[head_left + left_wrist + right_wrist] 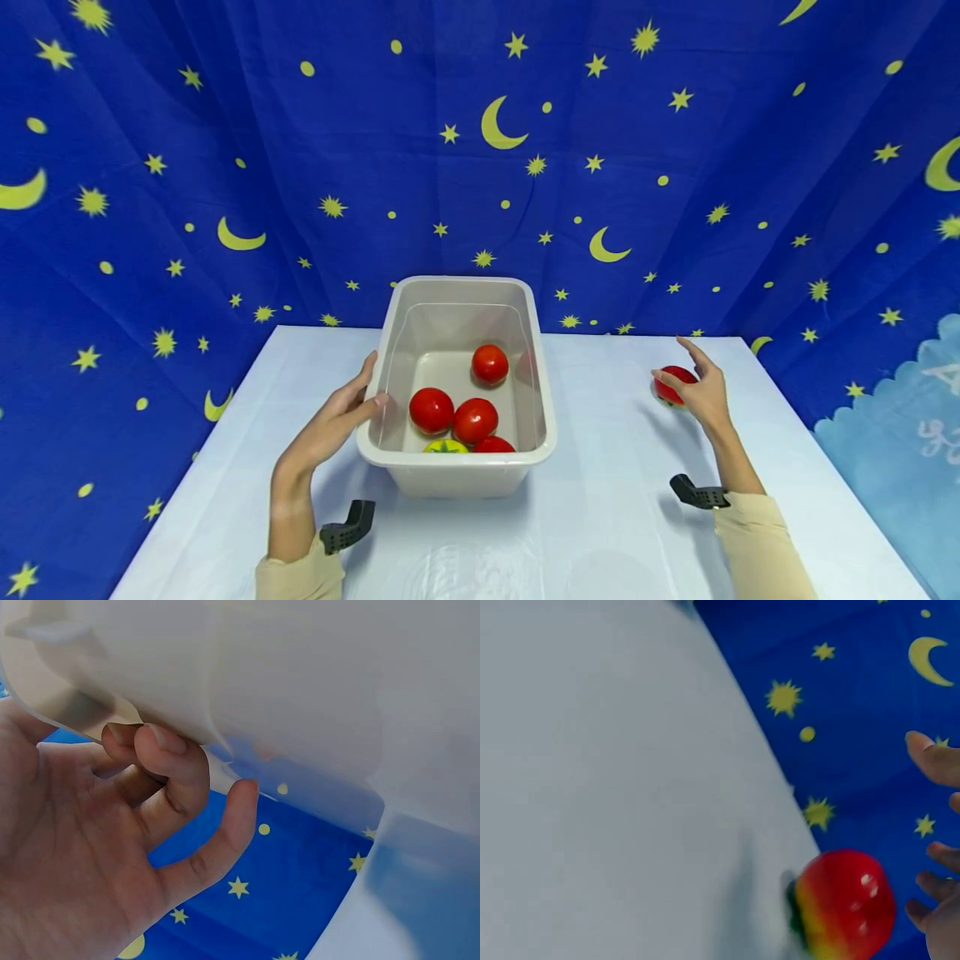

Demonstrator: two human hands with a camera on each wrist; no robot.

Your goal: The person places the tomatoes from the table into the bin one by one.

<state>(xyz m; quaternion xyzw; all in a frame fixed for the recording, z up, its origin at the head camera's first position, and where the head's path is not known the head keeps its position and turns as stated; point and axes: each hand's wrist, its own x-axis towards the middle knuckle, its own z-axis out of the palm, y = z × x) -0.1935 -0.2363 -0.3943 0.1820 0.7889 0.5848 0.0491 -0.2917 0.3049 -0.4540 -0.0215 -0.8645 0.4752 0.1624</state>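
My left hand [333, 425] grips the left rim of a light grey plastic bin [468, 482], thumb over the edge and fingers outside. In the left wrist view, its curled fingers [176, 754] show against the bin wall. Inside the bin lie several glossy red tomato-like fruits [431, 411] and one yellow piece with a green leafy top [446, 447], partly hidden by the near wall. My right hand [705, 396] hovers with fingers spread by a red fruit [851, 904], which turns yellow towards its green-leafed end. The right wrist view shows a gap between hand and fruit.
A white-covered table [600, 517] bears the bin and the lone fruit. Behind it hangs a blue curtain [480, 183] with yellow stars and moons, meeting the table's far edge. A light blue panel [907, 450] with white writing is at the right.
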